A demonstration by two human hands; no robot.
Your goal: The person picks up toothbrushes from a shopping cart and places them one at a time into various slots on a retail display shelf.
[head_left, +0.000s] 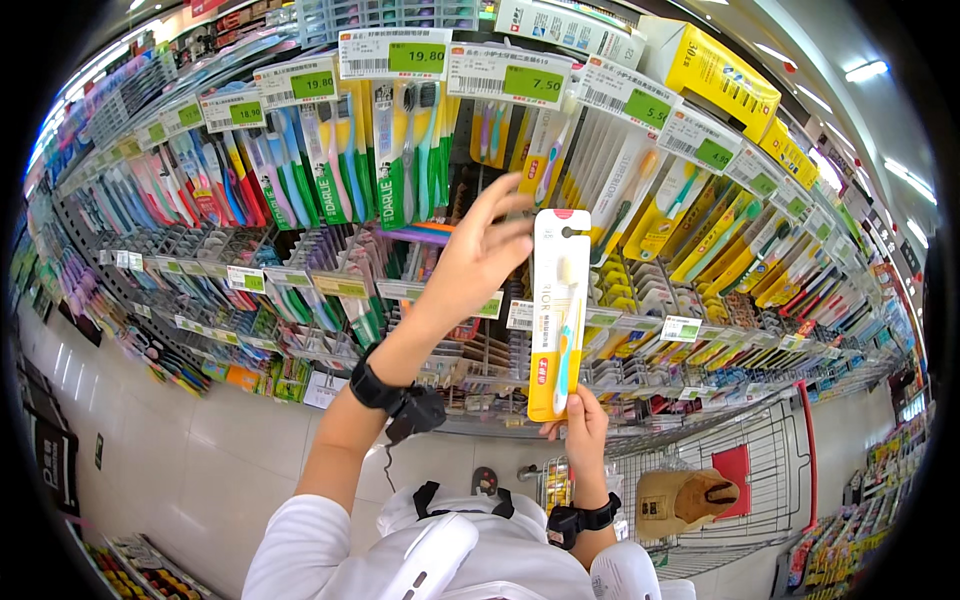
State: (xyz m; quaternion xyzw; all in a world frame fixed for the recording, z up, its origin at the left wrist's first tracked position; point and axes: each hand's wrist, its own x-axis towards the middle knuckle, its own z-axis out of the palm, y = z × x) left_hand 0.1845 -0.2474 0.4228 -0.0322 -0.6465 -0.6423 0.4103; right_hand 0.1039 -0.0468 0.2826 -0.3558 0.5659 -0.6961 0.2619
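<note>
My right hand (pixel 586 431) grips the lower end of a toothbrush blister pack (pixel 551 300), held upright in front of the shelf. The pack has a white upper card, a yellow base and a white, blue and orange toothbrush inside. Left of its top end, my left hand (pixel 484 247) is raised, slightly blurred, with fingers apart and nothing in them. Behind its fingertips hangs a toothbrush pack with a purple and blue handle (pixel 550 169). Both wrists wear black straps with small devices.
Toothbrush packs, including green Darlie ones (pixel 390 172), hang in rows under price tags (pixel 510 76). Yellow boxes (pixel 716 71) stand on top of the rack. At lower right a wire shopping cart (pixel 780 465) holds a brown bag (pixel 667 495). Pale tiled floor (pixel 240 457) extends at left.
</note>
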